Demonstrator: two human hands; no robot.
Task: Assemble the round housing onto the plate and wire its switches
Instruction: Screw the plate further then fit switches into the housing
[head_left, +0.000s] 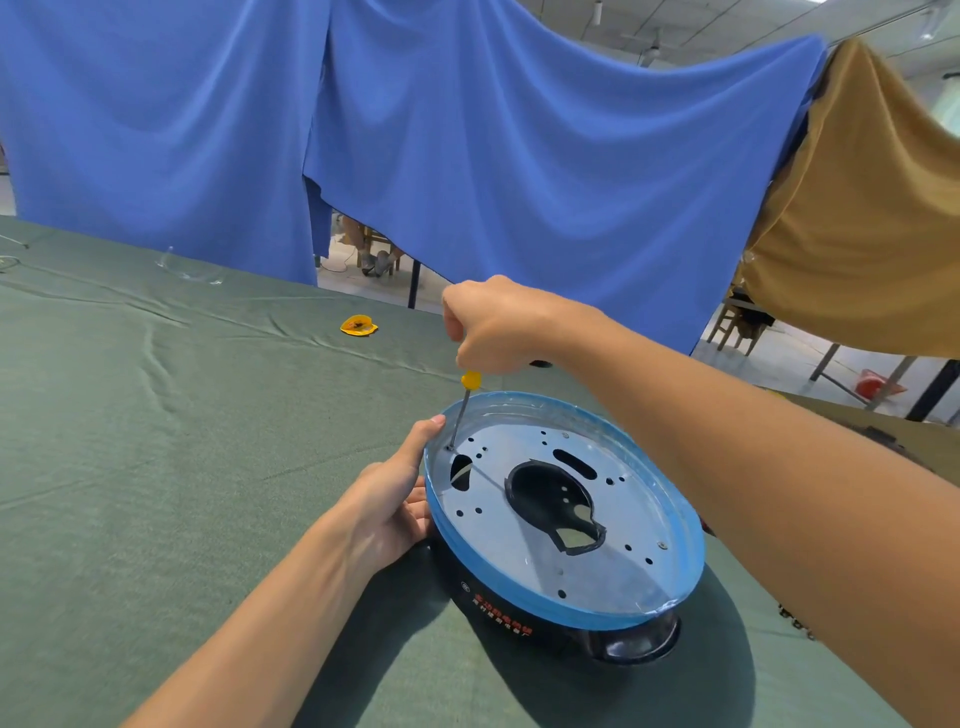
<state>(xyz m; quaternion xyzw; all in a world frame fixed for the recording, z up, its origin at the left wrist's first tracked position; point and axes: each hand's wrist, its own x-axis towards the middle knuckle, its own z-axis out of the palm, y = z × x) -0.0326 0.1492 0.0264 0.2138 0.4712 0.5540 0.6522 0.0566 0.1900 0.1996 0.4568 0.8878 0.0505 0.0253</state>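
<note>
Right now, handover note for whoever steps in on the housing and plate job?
Right hand: closed on the yellow-handled screwdriver, tip set at a hole near the plate's far-left rim.
Left hand: braces the left rim, thumb on the edge, holding nothing.
Round metal plate, blue-edged, sits on the black round housing on the green cloth.
Done: plate seated on housing; two screw heads seem to show near the right rim.
Left: finish this screw and any remaining ones; no wires or switches in view, so wiring looks not yet begun.
</note>
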